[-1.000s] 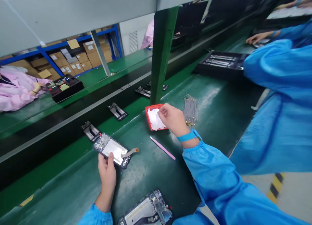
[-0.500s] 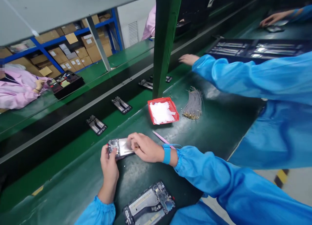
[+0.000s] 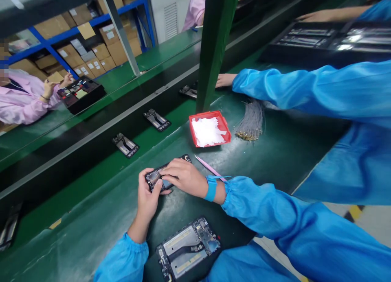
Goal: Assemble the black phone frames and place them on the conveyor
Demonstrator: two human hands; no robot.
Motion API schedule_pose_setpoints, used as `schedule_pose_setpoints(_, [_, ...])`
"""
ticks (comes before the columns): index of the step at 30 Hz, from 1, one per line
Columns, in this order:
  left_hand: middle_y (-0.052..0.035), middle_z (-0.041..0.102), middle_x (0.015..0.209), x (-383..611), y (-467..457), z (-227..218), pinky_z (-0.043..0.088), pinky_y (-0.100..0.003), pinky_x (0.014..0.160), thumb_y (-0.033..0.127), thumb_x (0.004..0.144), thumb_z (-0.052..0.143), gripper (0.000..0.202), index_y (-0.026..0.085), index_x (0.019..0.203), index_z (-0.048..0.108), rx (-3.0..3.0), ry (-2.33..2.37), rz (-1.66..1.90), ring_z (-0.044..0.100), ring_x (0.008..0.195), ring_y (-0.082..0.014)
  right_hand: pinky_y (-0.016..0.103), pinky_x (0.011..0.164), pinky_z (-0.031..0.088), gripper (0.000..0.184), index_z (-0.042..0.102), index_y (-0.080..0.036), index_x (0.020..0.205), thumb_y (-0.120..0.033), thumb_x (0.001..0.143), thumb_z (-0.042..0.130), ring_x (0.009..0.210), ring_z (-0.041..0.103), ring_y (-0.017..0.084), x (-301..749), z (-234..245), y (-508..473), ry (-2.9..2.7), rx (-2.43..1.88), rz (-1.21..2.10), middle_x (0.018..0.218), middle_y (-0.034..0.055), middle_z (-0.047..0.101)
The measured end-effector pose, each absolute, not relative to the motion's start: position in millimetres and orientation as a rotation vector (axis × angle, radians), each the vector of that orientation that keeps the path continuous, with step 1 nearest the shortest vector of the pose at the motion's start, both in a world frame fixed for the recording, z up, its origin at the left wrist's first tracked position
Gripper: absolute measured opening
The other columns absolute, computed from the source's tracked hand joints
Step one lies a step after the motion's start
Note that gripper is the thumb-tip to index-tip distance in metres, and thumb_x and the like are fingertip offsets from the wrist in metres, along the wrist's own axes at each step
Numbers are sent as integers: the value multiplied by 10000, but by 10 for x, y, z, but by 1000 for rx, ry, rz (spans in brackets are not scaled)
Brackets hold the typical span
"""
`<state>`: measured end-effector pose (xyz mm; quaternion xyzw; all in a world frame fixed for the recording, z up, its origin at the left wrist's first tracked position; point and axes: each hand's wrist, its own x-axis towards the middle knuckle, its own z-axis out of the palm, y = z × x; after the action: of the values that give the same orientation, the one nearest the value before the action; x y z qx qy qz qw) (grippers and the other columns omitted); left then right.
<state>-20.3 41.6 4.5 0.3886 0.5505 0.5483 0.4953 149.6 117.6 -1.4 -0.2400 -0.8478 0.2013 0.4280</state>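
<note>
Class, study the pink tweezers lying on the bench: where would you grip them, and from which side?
I'd pinch the tweezers across the middle of their thin shaft, coming from above: they lie flat on the bench, pointed tip toward the red tray.

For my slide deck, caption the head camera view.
Left hand and right hand grip a phone frame near pink tweezers and a red tray.

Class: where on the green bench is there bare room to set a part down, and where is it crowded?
Bare mat lies left of the left hand, between belt and near chassis, and right of the tweezers, below the cable bundle. Crowded: around the phone frame, right hand and red tray.
</note>
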Motion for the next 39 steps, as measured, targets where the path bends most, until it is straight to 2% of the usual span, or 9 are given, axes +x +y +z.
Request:
schedule_pose_setpoints(4, [-8,572,1057,-167,428,54,690,-350,620,414,794,821,552,271,1209,486,938,1397,1349,667,885,-167,389,888,550,243,679,-148,1196,-81,1011,536,971,643,224,1506,7,1170,-2163,-566,506,1063,110,723])
schedule_pose_setpoints(9, [-1,590,1005,-148,434,58,670,-299,570,434,802,809,540,260,1212,504,935,1471,1369,672,796,-147,405,854,534,181,668,-130,1166,-146,1021,561,948,637,242,1530,80,1149,-2286,-567,355,1030,114,718])
schedule_pose_setpoints(15, [-56,675,1096,-153,426,66,676,-308,584,430,811,803,628,258,1345,521,942,1442,1355,713,861,-188,379,773,481,127,691,-145,1091,-190,1016,599,892,632,230,1568,91,1174,-2319,-591,255,979,99,720])
schedule_pose_setpoints(22, [-63,724,1068,-141,428,94,686,-351,592,436,766,839,566,219,1229,596,918,1465,1349,739,841,-205,379,746,459,140,695,-158,1091,-183,1026,574,880,627,227,1571,81,1174,-2304,-584,276,977,95,723])
schedule_pose_setpoints(39, [-41,730,961,-148,427,103,658,-288,524,415,794,832,498,198,1195,631,923,1519,1394,734,721,-172,372,748,426,190,668,-132,1158,-177,1038,528,901,585,236,1557,130,1155,-2351,-579,218,978,102,698])
